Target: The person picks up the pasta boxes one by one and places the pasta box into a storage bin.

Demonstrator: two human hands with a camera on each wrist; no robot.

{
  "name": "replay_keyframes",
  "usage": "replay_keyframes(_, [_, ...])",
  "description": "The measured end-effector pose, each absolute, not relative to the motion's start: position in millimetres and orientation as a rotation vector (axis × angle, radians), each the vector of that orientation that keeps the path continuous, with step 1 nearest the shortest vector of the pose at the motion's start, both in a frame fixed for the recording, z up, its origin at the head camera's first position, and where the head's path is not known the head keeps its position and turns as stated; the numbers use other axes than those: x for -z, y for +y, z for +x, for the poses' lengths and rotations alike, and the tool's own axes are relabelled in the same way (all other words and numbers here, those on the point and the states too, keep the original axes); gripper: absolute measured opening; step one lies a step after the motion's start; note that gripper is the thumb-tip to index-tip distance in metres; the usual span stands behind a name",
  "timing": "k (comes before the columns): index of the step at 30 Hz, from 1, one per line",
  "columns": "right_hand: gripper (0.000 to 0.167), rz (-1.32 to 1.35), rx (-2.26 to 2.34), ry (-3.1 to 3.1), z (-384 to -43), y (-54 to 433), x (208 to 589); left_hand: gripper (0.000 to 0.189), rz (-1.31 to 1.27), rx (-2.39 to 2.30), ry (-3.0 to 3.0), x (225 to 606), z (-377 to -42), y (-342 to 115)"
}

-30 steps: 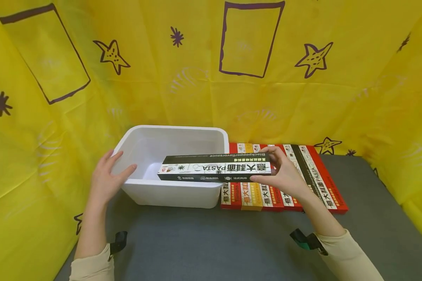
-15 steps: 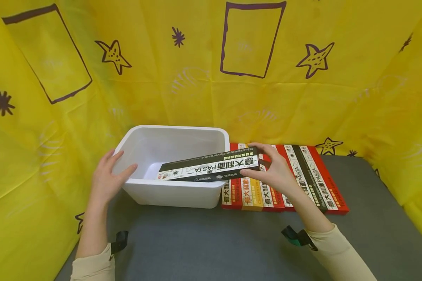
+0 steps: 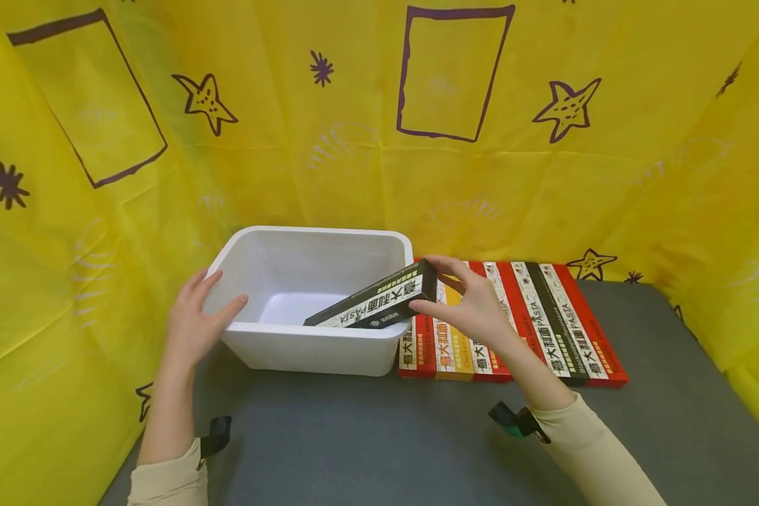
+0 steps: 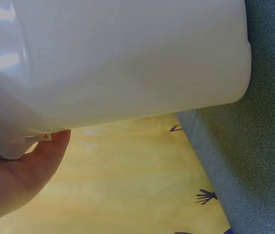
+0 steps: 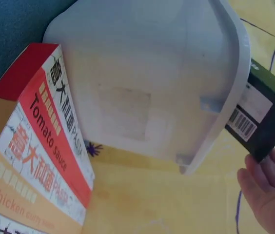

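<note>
"Head view: which items are being catalogued, with the clock being centred on the bin and twelve being set at the far side?"

"Item one: black pasta carton (image 3: 388, 299), single. It is being held aslant over the white bin (image 3: 310, 351), its raised end being pointed towards two o'clock, past the rim, its low end being dipped inside towards eight o'clock. That tip is being hidden by the near wall; contact with the floor is not being shown."

"How are the grips being entered?"

"Right hand (image 3: 481, 313), three o'clock: the carton's raised end is being pinched between thumb and fingers. Left hand (image 3: 192, 320), nine o'clock: the bin's rim is being held."

"Which faults are being foreseen?"

"First, a slip. Only one end is being pinched, so the long free part is probably being levered downwards; a drop is being risked should the thumb loosen. Second, a snag. The carton is being held close to the three o'clock rim; a dented face is being risked if it is being pressed there. Whether it is being touched cannot be told."

"And the neighbours?"

"Item two: row of pasta cartons (image 3: 544, 316), three o'clock, being kept just beside the bin on the grey tabletop (image 3: 379, 436). Disarray is being risked should the bin be shoved that way; a steady left hand is being judged the safeguard."
</note>
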State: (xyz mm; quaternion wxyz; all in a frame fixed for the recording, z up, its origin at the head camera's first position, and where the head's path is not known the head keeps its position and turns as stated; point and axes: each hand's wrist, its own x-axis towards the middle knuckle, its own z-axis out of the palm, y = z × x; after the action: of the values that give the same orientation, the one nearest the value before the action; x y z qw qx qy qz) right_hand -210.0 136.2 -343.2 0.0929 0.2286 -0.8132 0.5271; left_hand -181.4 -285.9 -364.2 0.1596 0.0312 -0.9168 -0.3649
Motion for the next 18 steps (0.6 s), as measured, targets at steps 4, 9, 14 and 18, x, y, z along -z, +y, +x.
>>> replay_keyframes(4, [0.069, 0.682, -1.384, -2.53, -210, 127, 343, 0.072, 0.085, 1.042, -2.621, 364, -181, -286])
replay_keyframes(9, [0.072, 0.681, -1.256, -2.624, -212, 122, 348, 0.072, 0.085, 1.044, -2.615, 365, -181, -285])
replay_keyframes(14, [0.068, 0.8, -1.187, -2.609, -216, 119, 352, 0.072, 0.089, 1.047, -2.616, 364, -182, -286])
replay_keyframes(18, [0.062, 0.862, -1.184, -2.583, -216, 118, 354, 0.072, 0.091, 1.037, -2.623, 365, -182, -286])
